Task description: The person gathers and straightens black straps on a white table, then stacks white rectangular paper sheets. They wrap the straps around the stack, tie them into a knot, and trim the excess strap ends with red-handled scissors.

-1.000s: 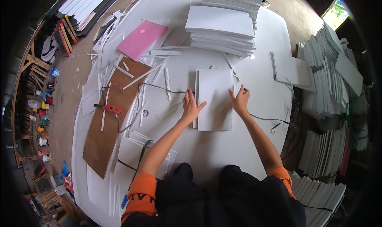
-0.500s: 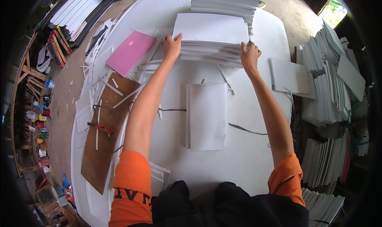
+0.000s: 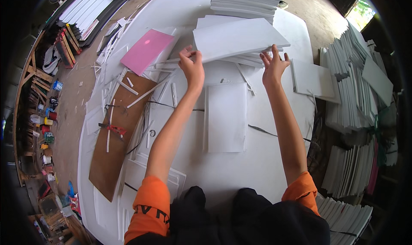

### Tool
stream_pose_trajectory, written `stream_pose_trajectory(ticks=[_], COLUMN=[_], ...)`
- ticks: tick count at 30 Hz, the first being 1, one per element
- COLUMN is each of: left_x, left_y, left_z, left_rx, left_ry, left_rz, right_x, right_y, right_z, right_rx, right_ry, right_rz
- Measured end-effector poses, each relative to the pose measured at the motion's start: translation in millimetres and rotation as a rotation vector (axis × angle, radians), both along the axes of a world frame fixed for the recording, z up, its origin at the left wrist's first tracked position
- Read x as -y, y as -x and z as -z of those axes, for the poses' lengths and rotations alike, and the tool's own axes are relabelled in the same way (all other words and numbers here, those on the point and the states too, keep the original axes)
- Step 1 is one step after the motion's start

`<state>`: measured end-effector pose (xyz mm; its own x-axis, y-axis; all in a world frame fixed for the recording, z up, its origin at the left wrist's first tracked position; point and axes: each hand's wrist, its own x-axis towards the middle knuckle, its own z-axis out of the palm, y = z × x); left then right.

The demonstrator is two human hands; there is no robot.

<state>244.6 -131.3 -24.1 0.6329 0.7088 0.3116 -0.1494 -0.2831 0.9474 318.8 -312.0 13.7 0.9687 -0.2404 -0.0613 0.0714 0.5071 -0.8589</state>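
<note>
A stack of white foam-like boards (image 3: 240, 36) lies toward the far side of the table, its upper boards turned askew over the lower ones. My left hand (image 3: 192, 69) is at the near left corner of these boards, thumb and fingers apart. By the right part of their near edge, my right hand (image 3: 274, 66) has its fingers spread. Neither hand is wrapped round a board; whether the fingertips touch the edge is hard to see. Between my forearms lies a smaller pile of white boards (image 3: 227, 118), with a dark strap (image 3: 268, 132) running out from under it.
A tall white stack (image 3: 249, 2) stands behind. At left are a pink board (image 3: 147, 51), a brown board (image 3: 116, 146), a red-handled tool (image 3: 115, 130) and white offcuts. Many boards (image 3: 349, 82) lean on the right, beside a flat white board (image 3: 315, 81).
The upper boards of the far stack have swung askew, their right end nearer me. Both hands have loosened from the stack's ends, and the left has come nearer and to the right.
</note>
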Motion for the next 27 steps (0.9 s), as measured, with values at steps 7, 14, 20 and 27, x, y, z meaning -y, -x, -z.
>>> stream_pose_trajectory(ticks=[7, 14, 20, 27], left_x=[79.3, -4.7, 49.1, 41.9], left_y=[88.7, 111.7, 126.7, 137.0], left_z=[28.9, 3.5, 24.6, 138.9], left_rx=[-0.045, -0.132, -0.417, -0.789], left_ry=[0.227, 0.551, 0.39, -0.123], left_rz=[0.215, 0.434, 0.635, 0.437], right_x=[-13.3, 65.4, 64.5, 60.6], right_y=[32.1, 90.6, 139.9, 146.7], right_z=[61.3, 34.1, 65.1, 161.3], right_rx=[-0.225, -0.218, -0.247, -0.281], right_ry=[0.125, 0.272, 0.554, 1.426], right_rz=[-0.155, -0.589, -0.599, -0.553])
